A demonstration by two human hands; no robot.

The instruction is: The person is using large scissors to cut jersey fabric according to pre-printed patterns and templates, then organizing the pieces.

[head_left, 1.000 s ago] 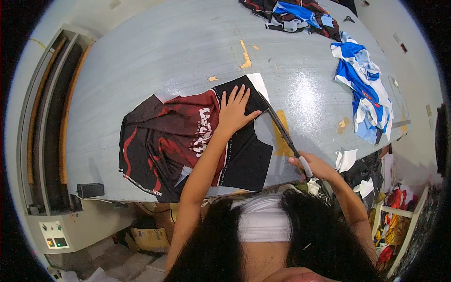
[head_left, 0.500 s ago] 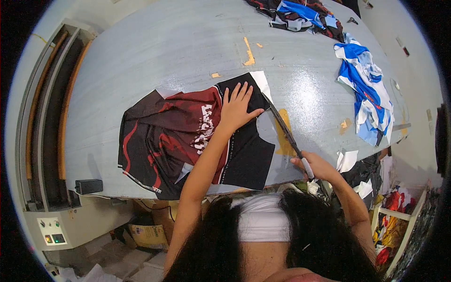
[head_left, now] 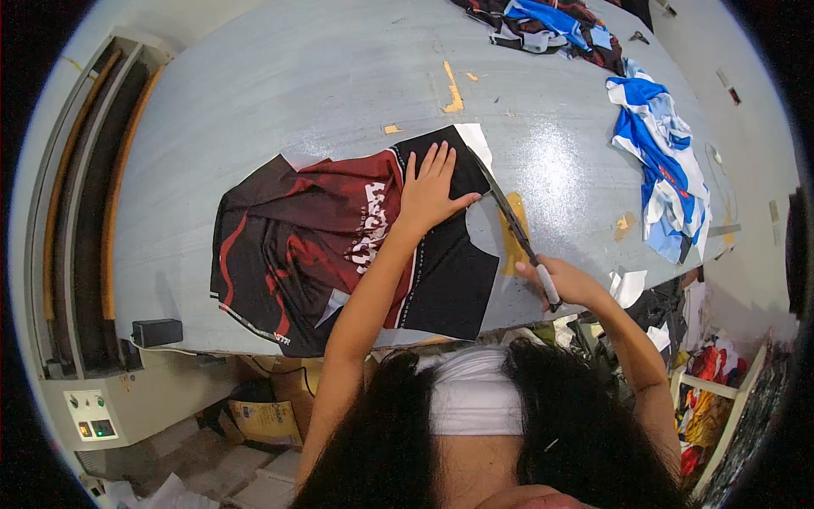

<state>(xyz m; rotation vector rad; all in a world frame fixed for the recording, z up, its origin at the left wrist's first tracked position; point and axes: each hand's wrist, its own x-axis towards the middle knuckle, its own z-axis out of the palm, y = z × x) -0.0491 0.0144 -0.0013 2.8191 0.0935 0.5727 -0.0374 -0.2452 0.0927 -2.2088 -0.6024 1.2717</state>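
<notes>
On the grey table lies a black and dark-red jersey panel (head_left: 326, 220) with white lettering. My left hand (head_left: 430, 191) is spread flat on its black upper section, fingers apart. In my right hand (head_left: 566, 282) is a pair of long dark scissors (head_left: 515, 222) with a whitish handle. The blades run along the right edge of the black fabric, their tips beside a white strip (head_left: 476, 144) at its corner. How far the blades are parted is hard to see. The jersey's left part is wrinkled and folded over itself.
Blue and white garment pieces (head_left: 660, 157) lie on the right, more dark and blue cloth (head_left: 551, 34) at the far edge. A small black box (head_left: 157, 332) sits near the front left. A machine with long rollers (head_left: 85, 195) borders the left side. Fabric scraps (head_left: 626, 288) hang at the right front edge.
My right hand has moved slightly up and left with the scissors, and the handle has swung a little. My left hand stays flat on the fabric.
</notes>
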